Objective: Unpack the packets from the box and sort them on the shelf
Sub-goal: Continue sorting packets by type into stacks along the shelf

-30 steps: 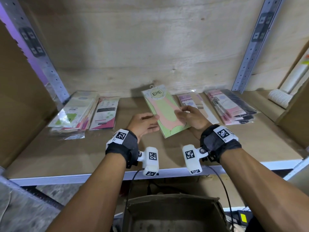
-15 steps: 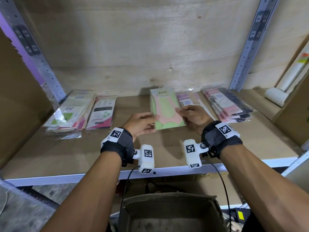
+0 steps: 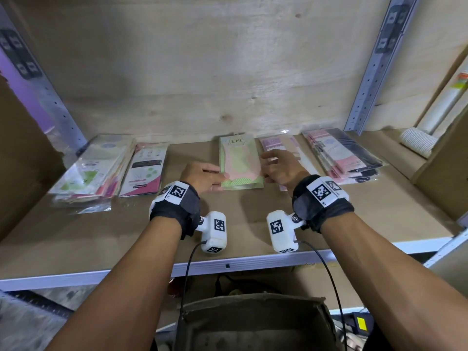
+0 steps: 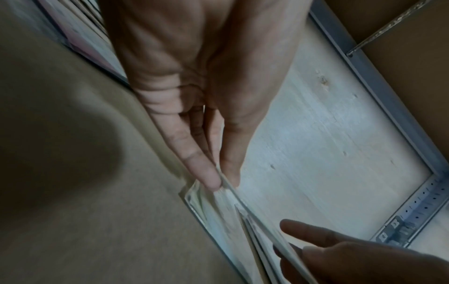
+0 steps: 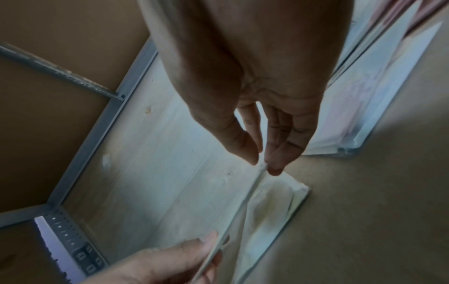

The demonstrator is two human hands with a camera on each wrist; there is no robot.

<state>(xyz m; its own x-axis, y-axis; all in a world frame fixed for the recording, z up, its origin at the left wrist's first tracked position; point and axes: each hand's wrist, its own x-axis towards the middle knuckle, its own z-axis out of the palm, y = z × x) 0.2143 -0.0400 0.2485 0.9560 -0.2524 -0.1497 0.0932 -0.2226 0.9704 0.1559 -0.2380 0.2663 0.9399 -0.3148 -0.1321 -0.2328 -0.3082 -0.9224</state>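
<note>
A green and pink packet [image 3: 239,162] marked ENE lies lengthwise low over the shelf board [image 3: 126,236], in the middle of the row. My left hand [image 3: 202,177] pinches its left edge between thumb and fingers [image 4: 209,178]. My right hand [image 3: 278,165] pinches the right edge with its fingertips [image 5: 274,163]. In both wrist views the packet [image 4: 245,213] [image 5: 269,209] shows edge-on close to the board; I cannot tell whether it touches. The open cardboard box [image 3: 253,323] sits below the shelf, in front of me.
On the shelf lie a stack of pale packets [image 3: 93,168] at the left, a pink and white packet [image 3: 145,169], a purple packet [image 3: 278,144] just behind my right hand, and a pink and black stack [image 3: 342,155]. Metal uprights [image 3: 374,64] flank the bay. A white roll [image 3: 417,141] lies far right.
Both hands have turned the packet from slanted to straight and carried it back and down toward the shelf board, between the pink and white packet and the purple one.
</note>
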